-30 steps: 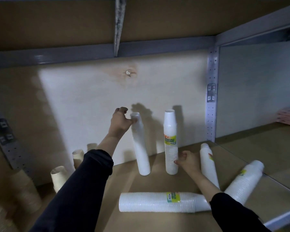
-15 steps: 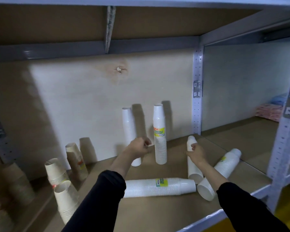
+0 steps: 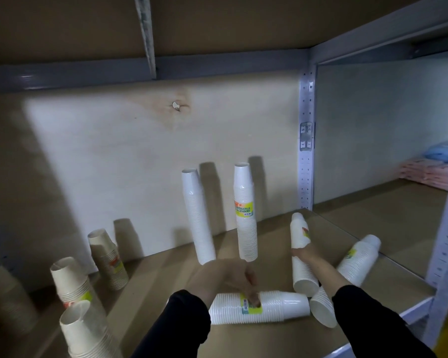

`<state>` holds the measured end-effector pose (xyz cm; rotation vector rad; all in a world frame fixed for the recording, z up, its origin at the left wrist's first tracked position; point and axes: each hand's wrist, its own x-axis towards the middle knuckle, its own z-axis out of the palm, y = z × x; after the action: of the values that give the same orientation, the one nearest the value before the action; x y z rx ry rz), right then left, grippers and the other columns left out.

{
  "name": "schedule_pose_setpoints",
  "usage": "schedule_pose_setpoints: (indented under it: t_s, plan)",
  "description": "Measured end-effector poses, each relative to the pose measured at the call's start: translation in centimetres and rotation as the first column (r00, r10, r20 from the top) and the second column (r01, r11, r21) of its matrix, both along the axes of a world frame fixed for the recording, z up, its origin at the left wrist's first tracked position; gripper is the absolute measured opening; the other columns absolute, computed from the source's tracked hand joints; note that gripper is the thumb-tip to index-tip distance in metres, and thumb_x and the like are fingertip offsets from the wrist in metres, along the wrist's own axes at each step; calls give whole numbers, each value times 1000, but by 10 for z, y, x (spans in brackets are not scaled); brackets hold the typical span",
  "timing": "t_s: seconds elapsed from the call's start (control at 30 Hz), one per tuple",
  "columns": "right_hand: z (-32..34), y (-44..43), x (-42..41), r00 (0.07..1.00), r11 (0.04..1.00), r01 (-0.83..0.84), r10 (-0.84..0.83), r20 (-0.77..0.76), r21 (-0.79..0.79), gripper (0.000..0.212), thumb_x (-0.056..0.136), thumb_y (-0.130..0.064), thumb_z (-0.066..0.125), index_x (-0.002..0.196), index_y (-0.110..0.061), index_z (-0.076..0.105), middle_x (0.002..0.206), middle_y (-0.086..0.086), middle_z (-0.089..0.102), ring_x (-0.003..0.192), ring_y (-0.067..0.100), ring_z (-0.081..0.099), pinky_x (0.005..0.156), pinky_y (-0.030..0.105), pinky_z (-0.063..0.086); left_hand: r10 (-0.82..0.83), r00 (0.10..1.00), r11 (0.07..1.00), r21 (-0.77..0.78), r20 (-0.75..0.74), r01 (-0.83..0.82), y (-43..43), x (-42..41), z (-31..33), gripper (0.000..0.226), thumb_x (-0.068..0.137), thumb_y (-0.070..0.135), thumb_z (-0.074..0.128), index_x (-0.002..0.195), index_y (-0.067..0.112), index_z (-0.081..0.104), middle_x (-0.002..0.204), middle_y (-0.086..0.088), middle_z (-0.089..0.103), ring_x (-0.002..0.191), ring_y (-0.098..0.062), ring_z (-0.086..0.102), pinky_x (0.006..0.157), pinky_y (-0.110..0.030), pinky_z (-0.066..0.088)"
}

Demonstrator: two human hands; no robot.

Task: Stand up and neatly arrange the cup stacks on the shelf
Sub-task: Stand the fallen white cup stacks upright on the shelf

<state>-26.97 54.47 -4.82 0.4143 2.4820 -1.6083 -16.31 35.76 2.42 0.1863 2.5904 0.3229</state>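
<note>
White cup stacks (image 3: 245, 213) with yellow-green labels (image 3: 244, 208), beige paper cups (image 3: 108, 257) with red and yellow marks, brown shelf board (image 3: 243, 337), grey metal frame (image 3: 306, 130), black sleeves (image 3: 176, 324)

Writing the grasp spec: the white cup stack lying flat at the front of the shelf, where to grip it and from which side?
Grip the lying stack around its middle, by the yellow label, coming from above. It lies sideways, so the round flank is exposed; the left hand already reaches there.
</note>
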Motion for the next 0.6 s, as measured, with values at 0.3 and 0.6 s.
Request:
schedule_pose_setpoints:
  t_s: [0.3, 0.6]
  plan:
    - [21, 7, 12, 995, 964, 47, -21, 101, -260, 52, 79, -2, 64, 124, 12, 44, 77, 12, 50, 89, 30, 49, 70, 36, 43, -29, 995, 999, 16, 92, 28, 6, 8, -1, 40, 76, 35, 74, 110, 15, 69, 94, 9, 59, 92, -9, 49, 81, -19, 36]
    - [60, 18, 29, 992, 899, 38, -87, -92, -436, 33, 79, 0, 65, 107, 4, 48, 79, 13, 54, 65, 24, 52, 58, 32, 45, 223, 940, 927, 354, -258, -123, -37, 0, 52, 27, 62, 34, 80, 53, 24, 56, 61, 8, 52, 60, -5, 47, 58, -18, 36]
